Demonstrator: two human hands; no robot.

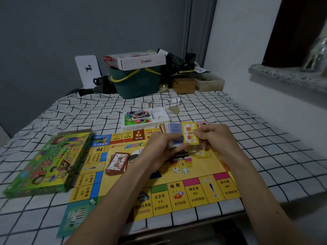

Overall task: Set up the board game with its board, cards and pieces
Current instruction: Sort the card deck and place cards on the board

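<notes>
The yellow game board (194, 175) lies flat on the checked tablecloth. My left hand (159, 149) holds a fanned stack of cards (172, 131) above the board's far side. My right hand (215, 137) pinches a yellow card (189, 133) at the front of that fan. A brown card pile (116, 162) sits on the board's left half, and a small yellow pile (203, 153) lies under my hands. Two white dice (180, 170) rest near the board's middle. A white plastic tray (161, 119) with coloured pieces and cards stands beyond the board.
The green game box lid (47, 163) lies left of the board. A green basket (136, 82) with a white carton on top, a wooden box (184, 84) and dark clutter crowd the table's back. A wall with a stone ledge (286, 76) runs along the right.
</notes>
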